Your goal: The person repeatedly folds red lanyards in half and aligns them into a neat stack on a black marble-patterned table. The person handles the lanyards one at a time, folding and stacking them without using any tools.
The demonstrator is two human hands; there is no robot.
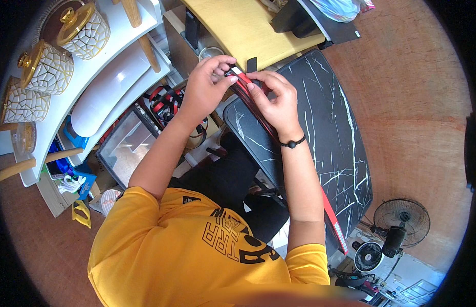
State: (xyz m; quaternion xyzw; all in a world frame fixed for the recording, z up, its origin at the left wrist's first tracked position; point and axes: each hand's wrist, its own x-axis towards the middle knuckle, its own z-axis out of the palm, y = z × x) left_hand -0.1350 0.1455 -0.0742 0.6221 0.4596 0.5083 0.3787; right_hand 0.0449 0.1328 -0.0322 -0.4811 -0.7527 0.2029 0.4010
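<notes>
A bundle of red and black straps (pixel 256 110) runs under both hands along the left edge of a black marble-patterned table (pixel 333 126). My left hand (pixel 209 84) has its thumb against the far end of the bundle, where a white patch shows on the red band. My right hand (pixel 278 98) pinches the red band between thumb and fingers. A short black tab (pixel 252 64) sticks up just beyond the right fingers. Past my right forearm, a red strap length (pixel 333 220) bearing white writing lies over the table's near end; the forearm hides the part between.
Loose red and black straps (pixel 165 101) sit heaped left of my left forearm, near a clear plastic bin (pixel 128 142). A white shelf (pixel 119 34) carries gold-lidded jars (pixel 86 32). Beyond my hands stands a yellow table (pixel 249 30). Fans (pixel 403 222) stand at the lower right.
</notes>
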